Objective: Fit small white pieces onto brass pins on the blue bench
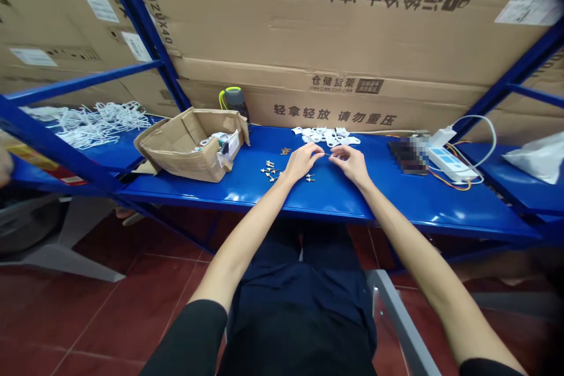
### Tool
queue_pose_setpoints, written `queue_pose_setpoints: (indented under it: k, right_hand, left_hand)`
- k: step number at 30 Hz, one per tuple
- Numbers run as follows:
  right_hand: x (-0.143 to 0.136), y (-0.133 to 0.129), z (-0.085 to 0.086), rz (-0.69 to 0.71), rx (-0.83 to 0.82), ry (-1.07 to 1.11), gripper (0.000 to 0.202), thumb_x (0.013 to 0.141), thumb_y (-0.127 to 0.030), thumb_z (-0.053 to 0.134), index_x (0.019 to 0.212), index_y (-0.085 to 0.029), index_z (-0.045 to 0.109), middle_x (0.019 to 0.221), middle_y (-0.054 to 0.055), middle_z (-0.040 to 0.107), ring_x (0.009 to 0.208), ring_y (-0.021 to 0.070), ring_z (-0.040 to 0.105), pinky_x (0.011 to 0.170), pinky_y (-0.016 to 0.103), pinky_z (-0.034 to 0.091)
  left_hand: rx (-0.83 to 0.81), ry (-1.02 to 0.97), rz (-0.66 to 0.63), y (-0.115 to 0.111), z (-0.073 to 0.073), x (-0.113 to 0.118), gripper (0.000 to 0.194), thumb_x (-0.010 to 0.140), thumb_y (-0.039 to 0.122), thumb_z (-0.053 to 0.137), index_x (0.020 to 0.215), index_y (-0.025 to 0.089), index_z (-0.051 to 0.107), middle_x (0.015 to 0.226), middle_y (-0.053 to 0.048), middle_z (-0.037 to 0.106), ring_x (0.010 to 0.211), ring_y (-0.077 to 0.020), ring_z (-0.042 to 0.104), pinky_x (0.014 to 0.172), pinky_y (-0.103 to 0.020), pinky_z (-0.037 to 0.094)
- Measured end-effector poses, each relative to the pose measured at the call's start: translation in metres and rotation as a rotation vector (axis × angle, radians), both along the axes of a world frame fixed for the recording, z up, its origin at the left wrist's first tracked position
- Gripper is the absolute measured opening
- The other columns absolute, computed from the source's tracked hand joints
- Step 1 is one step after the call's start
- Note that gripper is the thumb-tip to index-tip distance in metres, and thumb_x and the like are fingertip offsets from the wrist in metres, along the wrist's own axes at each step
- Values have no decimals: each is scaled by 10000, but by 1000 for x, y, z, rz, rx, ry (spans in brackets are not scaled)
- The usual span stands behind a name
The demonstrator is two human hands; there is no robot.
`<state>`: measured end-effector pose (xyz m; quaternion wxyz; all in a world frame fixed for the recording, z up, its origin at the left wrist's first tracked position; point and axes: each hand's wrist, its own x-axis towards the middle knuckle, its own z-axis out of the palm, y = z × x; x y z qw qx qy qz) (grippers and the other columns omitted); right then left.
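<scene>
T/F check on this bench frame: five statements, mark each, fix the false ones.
1. The white pieces lie beyond the hands, on the side toward the large cardboard. True.
2. The open box stands to the right of both hands. False: the open box stands to the left of them.
3. The left hand and right hand have their fingertips close together at a thin piece. True.
4. All the small fittings sit in one pile. False: the small fittings lie in separate spots, a few between the forearms.
5. A power strip lies on the right part of the blue table. True.
</scene>
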<state>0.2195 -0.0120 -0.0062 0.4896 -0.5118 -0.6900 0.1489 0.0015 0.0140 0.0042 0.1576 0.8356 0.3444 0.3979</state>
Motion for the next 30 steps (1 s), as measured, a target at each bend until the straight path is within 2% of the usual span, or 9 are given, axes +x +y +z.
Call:
queue_pose_setpoints:
  k: [6, 15, 19, 23, 25, 30]
  right_hand:
    - [-2, -6, 5, 6, -32, 56, 329, 808, -544, 828, 885, -225, 846, 911, 73, 843, 828, 273, 770, 824, 404, 601]
    - [-3, -7, 7, 42, -37, 135, 363, 815, -568, 831, 961, -239, 875, 1044, 83, 855, 994, 320, 791, 954, 453, 602]
    - [-3, -6, 5, 57, -92, 297, 474, 742, -572, 904, 1064, -228, 849, 989, 81, 853, 913, 302, 800, 889, 443, 628]
    - [-6, -8, 6, 71, -133, 408, 442, 696, -563, 951, 938, -213, 831, 870, 68, 837, 793, 271, 791, 805, 409, 634]
    - [-8, -9, 7, 79, -130, 438, 427, 697, -558, 954, 909, -210, 829, 860, 68, 834, 794, 271, 796, 781, 395, 633]
    - [-10, -10, 8, 112, -155, 516, 479, 704, -536, 959, 1042, -215, 846, 938, 75, 847, 860, 288, 819, 786, 392, 642]
  left_hand:
    - [-5, -18, -38, -1, 1, -1, 171, 1060, 297, 641, 1068, 203, 783, 1125, -55, 772, 1010, -214, 703, 898, -296, 505]
    - [-22, -85, -44, 0, -1, 2, 168, 1046, 295, 660, 1047, 196, 797, 1108, -59, 779, 973, -213, 698, 899, -303, 493]
    - [-36, -139, -70, 3, -4, 3, 166, 1034, 296, 674, 1031, 196, 806, 1070, -50, 784, 918, -203, 690, 885, -309, 495]
    - [-63, -208, -83, 7, -7, 5, 175, 1017, 307, 693, 1017, 191, 824, 1066, -56, 803, 928, -204, 705, 884, -314, 505]
    - [-114, -254, -75, 8, -8, 6, 179, 1000, 324, 715, 1016, 193, 836, 1074, -61, 819, 967, -214, 724, 890, -314, 518]
    - [-233, -345, -72, 10, -8, 9, 199, 960, 355, 758, 997, 187, 857, 1041, -70, 844, 992, -242, 758, 901, -330, 544]
